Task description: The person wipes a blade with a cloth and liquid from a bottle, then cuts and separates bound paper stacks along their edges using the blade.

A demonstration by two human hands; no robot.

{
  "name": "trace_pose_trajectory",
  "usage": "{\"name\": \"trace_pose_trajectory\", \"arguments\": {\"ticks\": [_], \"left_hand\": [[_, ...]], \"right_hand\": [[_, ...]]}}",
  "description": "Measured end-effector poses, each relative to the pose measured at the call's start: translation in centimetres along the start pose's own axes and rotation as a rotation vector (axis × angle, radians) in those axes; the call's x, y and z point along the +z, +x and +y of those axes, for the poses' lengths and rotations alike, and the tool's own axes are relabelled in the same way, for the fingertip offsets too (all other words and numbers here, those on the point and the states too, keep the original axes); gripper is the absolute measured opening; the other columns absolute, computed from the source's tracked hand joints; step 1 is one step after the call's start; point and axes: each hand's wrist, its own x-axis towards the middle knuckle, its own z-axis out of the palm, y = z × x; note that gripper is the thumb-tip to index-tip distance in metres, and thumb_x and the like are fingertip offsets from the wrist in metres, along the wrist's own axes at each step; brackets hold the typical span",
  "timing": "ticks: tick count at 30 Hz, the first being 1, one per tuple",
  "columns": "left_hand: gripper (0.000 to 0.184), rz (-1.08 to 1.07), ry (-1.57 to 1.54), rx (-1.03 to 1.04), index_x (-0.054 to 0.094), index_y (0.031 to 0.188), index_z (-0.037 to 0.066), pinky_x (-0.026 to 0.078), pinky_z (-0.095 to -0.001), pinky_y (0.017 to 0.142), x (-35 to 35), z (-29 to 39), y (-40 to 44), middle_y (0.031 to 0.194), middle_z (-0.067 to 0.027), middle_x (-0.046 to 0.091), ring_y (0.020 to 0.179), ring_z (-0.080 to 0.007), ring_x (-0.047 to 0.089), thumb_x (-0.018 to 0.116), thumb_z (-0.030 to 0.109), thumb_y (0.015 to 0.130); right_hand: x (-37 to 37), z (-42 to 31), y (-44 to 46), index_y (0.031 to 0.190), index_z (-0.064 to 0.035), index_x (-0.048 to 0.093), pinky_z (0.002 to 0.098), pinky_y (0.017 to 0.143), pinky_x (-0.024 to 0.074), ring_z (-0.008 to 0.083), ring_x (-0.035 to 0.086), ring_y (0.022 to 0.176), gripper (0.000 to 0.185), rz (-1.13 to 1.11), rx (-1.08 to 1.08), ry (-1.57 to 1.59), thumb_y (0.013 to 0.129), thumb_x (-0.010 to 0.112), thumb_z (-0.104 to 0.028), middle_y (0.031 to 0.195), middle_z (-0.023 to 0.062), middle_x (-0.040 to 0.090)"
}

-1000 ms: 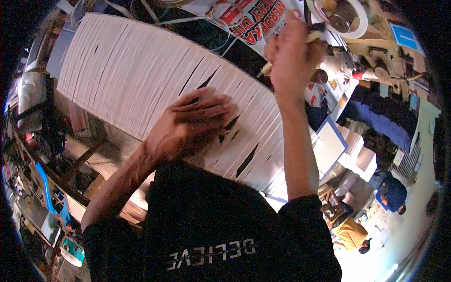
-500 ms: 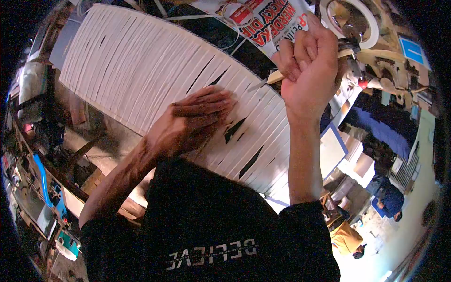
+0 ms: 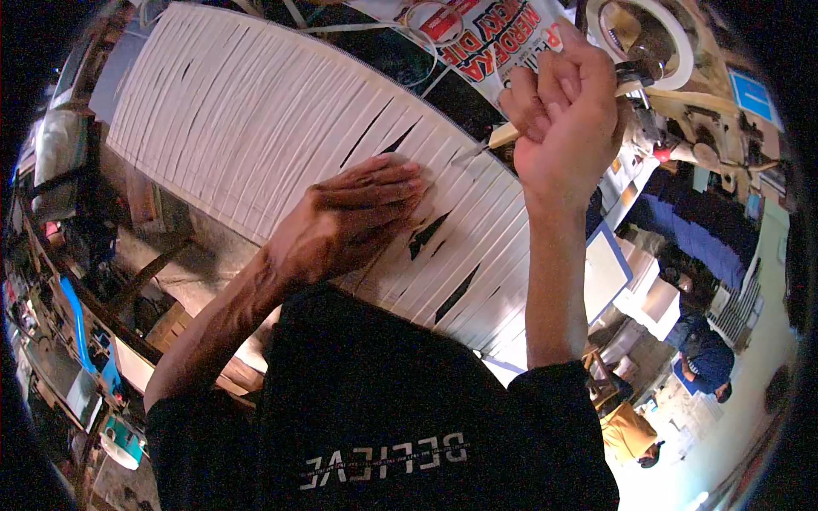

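Note:
A long white panel (image 3: 256, 111) made of many narrow strips side by side stretches across the view, with several dark slits between the strips. My left hand (image 3: 362, 209) lies on the panel with its fingers stretched out together, beside the dark slits. Above the panel's right part, my right hand (image 3: 567, 111) is closed round a thin knife-like tool (image 3: 504, 136) with a pale wooden handle. The tool's narrow metal tip points left and down at the strips; whether it touches them I cannot tell.
Beyond the panel lie a printed plastic sheet (image 3: 503, 43) and a white tape roll (image 3: 682, 51). Shelves with a blue strip (image 3: 77, 319) stand at left. At right are a person in dark blue (image 3: 705, 353) and another in yellow (image 3: 630, 433).
My right hand and the tool have shifted slightly right and down. The left hand stays nearly in place on the panel.

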Motion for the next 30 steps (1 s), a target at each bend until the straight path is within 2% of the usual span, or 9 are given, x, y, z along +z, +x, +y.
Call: {"name": "trace_pose_trajectory", "arguments": {"ticks": [4, 7, 9, 13, 17, 20, 22, 25, 30], "left_hand": [[0.031, -0.003, -0.244, -0.144, 0.072, 0.112, 0.001, 0.049, -0.0420, 0.109, 0.2, 0.3, -0.1, 0.122, -0.0132, 0.071, 0.124, -0.0297, 0.063, 0.076, 0.006, 0.082], [0.031, 0.100, -0.707, -0.536, 0.073, 0.111, 0.001, 0.049, -0.0416, 0.109, 0.2, 1.0, 0.1, 0.122, -0.0127, 0.071, 0.122, -0.0294, 0.064, 0.077, 0.007, 0.081], [0.031, 0.008, -0.145, -0.098, 0.073, 0.111, 0.001, 0.049, -0.0414, 0.109, 0.3, 0.0, 0.0, 0.122, -0.0126, 0.071, 0.122, -0.0295, 0.064, 0.077, 0.007, 0.081], [0.031, 0.014, -0.006, -0.011, 0.073, 0.112, 0.000, 0.049, -0.0415, 0.109, 0.0, 0.1, 0.2, 0.121, -0.0130, 0.071, 0.121, -0.0300, 0.065, 0.077, 0.008, 0.082], [0.031, 0.016, 0.009, -0.010, 0.072, 0.111, 0.000, 0.049, -0.0421, 0.109, 0.1, 0.1, 0.2, 0.122, -0.0127, 0.071, 0.122, -0.0298, 0.064, 0.077, 0.007, 0.082], [0.030, 0.006, 0.019, 0.019, 0.072, 0.111, 0.000, 0.049, -0.0424, 0.109, -0.2, 0.0, 0.4, 0.122, -0.0129, 0.071, 0.122, -0.0297, 0.064, 0.076, 0.006, 0.082], [0.030, -0.005, -0.032, 0.003, 0.072, 0.111, 0.000, 0.048, -0.0426, 0.110, -0.1, 0.0, 0.3, 0.122, -0.0131, 0.071, 0.122, -0.0297, 0.064, 0.075, 0.005, 0.082], [0.029, 0.007, 0.109, 0.084, 0.072, 0.111, -0.001, 0.048, -0.0430, 0.110, 0.1, 0.0, 0.4, 0.123, -0.0134, 0.070, 0.122, -0.0301, 0.064, 0.073, 0.004, 0.083], [0.040, -0.077, -0.029, 0.003, 0.066, 0.124, 0.000, 0.042, -0.0441, 0.116, -0.6, 0.0, 0.2, 0.133, -0.0130, 0.065, 0.129, -0.0290, 0.059, 0.071, 0.005, 0.084]], "right_hand": [[0.2, 0.3, -0.3, 0.064, -0.0170, 0.030, 0.0275, 0.041, 0.0140, 0.0086, 0.017, 0.042, 0.042, 0.000, 0.069, 0.018, 0.097, 0.054, -0.026, 0.054, -0.0036, 0.022], [-0.5, 1.4, -0.1, 0.066, -0.0165, 0.031, 0.0275, 0.041, 0.0147, 0.0085, 0.018, 0.041, 0.040, -0.003, 0.038, 0.008, 0.097, 0.055, -0.025, 0.054, -0.0036, 0.022], [-1.0, 1.9, 0.2, 0.068, -0.0154, 0.036, 0.0277, 0.040, 0.0151, 0.0084, 0.019, 0.042, 0.036, -0.006, 0.035, 0.022, 0.096, 0.056, -0.025, 0.055, -0.0034, 0.023], [0.0, 1.6, 0.8, 0.079, -0.0116, 0.050, 0.0275, 0.040, 0.0160, 0.0081, 0.020, 0.042, 0.025, 0.172, -0.136, -0.072, 0.096, 0.058, -0.027, 0.059, -0.0032, 0.025], [-1.2, 2.8, 1.8, 0.084, -0.0092, 0.054, 0.0275, 0.040, 0.0163, 0.0082, 0.020, 0.042, 0.025, 0.104, -0.160, 0.002, 0.096, 0.059, -0.031, 0.060, -0.0031, 0.026], [-1.5, 3.0, 2.0, 0.105, -0.0093, 0.064, 0.0304, 0.042, 0.0294, 0.0105, 0.026, 0.043, 0.028, 0.025, -0.177, -0.071, 0.104, 0.058, -0.036, 0.060, -0.0024, 0.028], [-2.3, 2.4, 2.5, 0.081, -0.0086, 0.055, 0.0270, 0.039, 0.0185, 0.0081, 0.024, 0.042, 0.026, -0.063, -0.148, 0.045, 0.095, 0.063, -0.029, 0.060, -0.0034, 0.031], [-1.0, 4.6, 2.6, 0.079, -0.0073, 0.057, 0.0270, 0.039, 0.0212, 0.0078, 0.030, 0.042, 0.023, 0.220, -0.158, -0.109, 0.092, 0.067, -0.023, 0.061, -0.0036, 0.036], [-1.2, 0.5, 2.4, 0.074, -0.0094, 0.052, 0.0264, 0.040, 0.0225, 0.0072, 0.030, 0.044, 0.027, 0.174, -0.289, -0.077, 0.094, 0.065, -0.022, 0.060, -0.0044, 0.034]]}}
